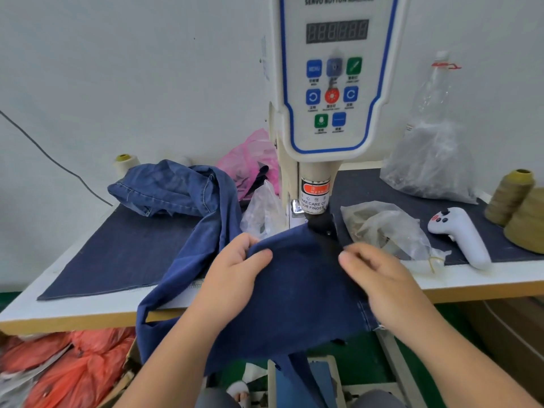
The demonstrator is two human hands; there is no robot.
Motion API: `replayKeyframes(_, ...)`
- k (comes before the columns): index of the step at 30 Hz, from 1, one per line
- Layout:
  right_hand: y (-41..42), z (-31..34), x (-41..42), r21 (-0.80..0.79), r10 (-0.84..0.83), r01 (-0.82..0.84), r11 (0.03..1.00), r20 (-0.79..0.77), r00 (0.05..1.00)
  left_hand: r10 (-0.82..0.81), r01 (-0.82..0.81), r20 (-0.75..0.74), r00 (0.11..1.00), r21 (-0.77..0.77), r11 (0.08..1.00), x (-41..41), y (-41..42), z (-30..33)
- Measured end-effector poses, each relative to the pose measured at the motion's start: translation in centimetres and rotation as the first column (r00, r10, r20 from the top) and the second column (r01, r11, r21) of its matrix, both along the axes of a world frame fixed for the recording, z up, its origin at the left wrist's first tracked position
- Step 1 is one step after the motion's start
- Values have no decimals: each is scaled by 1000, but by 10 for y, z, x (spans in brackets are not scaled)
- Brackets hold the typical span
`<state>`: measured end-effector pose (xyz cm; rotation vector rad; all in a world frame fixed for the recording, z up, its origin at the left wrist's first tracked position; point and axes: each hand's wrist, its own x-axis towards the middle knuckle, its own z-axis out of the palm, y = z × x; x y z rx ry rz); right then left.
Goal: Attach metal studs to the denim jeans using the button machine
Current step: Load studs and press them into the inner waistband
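Here, the button machine rises at 12 o'clock on the white table, its ram pointing down at the work. The denim jeans drape off the table's front edge, one corner tucked beneath the ram, likely so a stud lands there. At 9 o'clock, the left hand pinches a fold, thumb on top. At 3 o'clock, the right hand grips the opposite edge with curled fingers, the 2 hands stretching the cloth flat.
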<state>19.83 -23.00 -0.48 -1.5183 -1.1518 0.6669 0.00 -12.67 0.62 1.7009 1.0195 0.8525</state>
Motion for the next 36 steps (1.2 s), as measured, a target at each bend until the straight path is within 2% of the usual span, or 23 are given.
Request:
replayKeyframes(2,-2,-6,-8,6,51,-52,999,73,996,-1,1,8,1000,-25,1000,-1,1,-1)
replayKeyframes(5,-2,-14,-14,74,-4,-12,997,209,978,-14,14,12,1000,-49,999,-3,-1,-2)
replayKeyframes(7,-3,-16,-17,106,-8,-15,994,210,978,-27,27,-9,1000,-60,998,-4,-2,-3)
replayKeyframes(9,0,-13,-17,110,57,-54,992,-20,998,-51,48,-31,998,-72,996,-5,-2,-3)
replayKeyframes(11,4,-14,-12,88,86,-60,994,-327,941,-73,70,-32,997,-91,993,-6,-2,-4)
replayKeyframes(12,5,-16,-8,60,67,-49,997,-362,930,-86,82,-31,996,-98,992,-7,-2,-4)
replayKeyframes(15,8,-27,-1,10,-36,36,999,-72,997,-138,134,-23,990,-123,983,-9,-2,-3)
replayKeyframes(16,9,-29,0,4,-56,56,998,-24,998,-155,151,-22,988,-131,980,-9,-2,-3)
replayKeyframes(20,11,-29,1,-48,49,-51,998,-40,998,-219,210,-58,974,-127,969,-13,-2,1)
replayKeyframes(23,10,-26,1,-29,-12,12,1000,-8,1000,-262,245,-170,950,-115,963,-13,-3,5)
replayKeyframes(26,9,-25,-1,28,-80,78,997,99,992,-291,276,-274,917,-93,957,-12,-3,6)
replayKeyframes(27,9,-24,-3,47,-95,90,995,129,987,-302,291,-290,908,-81,953,-12,-3,7)
replayKeyframes(29,7,-19,-9,97,-90,74,992,171,981,-346,342,-222,912,-57,938,-13,-4,11)
replayKeyframes(32,6,-10,-19,137,-56,18,990,274,960,-362,381,-143,921,146,913,-12,-9,23)
replayKeyframes(34,6,-5,-23,141,-42,-3,990,311,949,-339,401,-227,913,346,848,-7,-14,33)
replayKeyframes(36,7,-1,-26,135,-24,-23,991,338,941,-276,428,-357,892,474,770,-3,-18,40)
